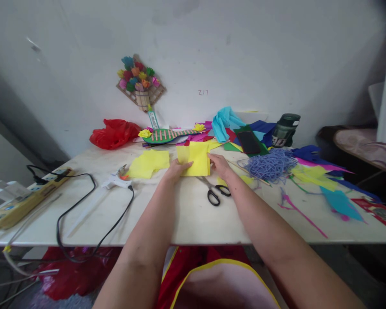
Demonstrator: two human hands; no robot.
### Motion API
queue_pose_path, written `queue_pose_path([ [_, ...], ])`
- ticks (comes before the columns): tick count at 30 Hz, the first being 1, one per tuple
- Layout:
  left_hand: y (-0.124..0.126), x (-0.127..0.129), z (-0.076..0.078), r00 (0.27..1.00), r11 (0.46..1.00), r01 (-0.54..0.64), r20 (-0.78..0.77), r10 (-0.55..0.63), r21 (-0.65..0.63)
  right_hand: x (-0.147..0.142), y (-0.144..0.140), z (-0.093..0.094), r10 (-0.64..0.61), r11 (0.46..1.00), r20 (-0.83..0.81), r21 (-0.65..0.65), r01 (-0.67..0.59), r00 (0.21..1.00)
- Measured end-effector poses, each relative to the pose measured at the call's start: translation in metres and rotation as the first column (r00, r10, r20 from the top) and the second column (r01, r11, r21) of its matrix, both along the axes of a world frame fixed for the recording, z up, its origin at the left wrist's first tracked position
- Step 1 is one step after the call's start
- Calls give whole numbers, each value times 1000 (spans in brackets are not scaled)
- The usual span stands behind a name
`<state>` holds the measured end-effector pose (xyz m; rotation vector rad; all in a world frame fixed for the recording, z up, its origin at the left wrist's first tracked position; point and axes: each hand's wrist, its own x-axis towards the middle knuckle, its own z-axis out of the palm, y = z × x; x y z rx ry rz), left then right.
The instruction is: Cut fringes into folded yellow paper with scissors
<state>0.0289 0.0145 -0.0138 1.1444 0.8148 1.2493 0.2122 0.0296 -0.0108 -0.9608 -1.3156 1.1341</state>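
On the white wall [244,51], above the heap of coloured paper, a small pencilled number reads "217" [203,92]; the last digit is faint and could be a 7 or a 1. The green-and-white glue tube [153,119] leaning against the wall carries print too small to read. The dark green jar [285,128] has a pale label that is also illegible. The red packet [378,211] at the tabletop's right edge shows markings too blurred to read.

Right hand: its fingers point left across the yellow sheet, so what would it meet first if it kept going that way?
Probably the left hand, which presses the other edge of the same yellow sheet. The right hand faces it across the paper with nothing between; depth is hard to judge.
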Motion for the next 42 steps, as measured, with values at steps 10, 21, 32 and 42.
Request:
queue_pose_path([
  [10, -1, -3, 1, 997, 999, 44, -62, -46, -27, 1, 1, -2, 39, 999, -53, -25, -41, 998],
  [21, 3, -6, -4, 985, 999, 37, -167, -37, -4, 1, 1, -1, 33, 999, -106, -35, -37, 994],
  [32, -1, -2, 6, 970, 1000, 0, -243, 6, 26, 3, 4, -3, -51, 999, -80, -4, 51, 995],
  [42, -5, 0, 9, 981, 998, 21, -193, -10, 54, 2, 4, -4, -18, 999, -116, -34, 14, 993],
])
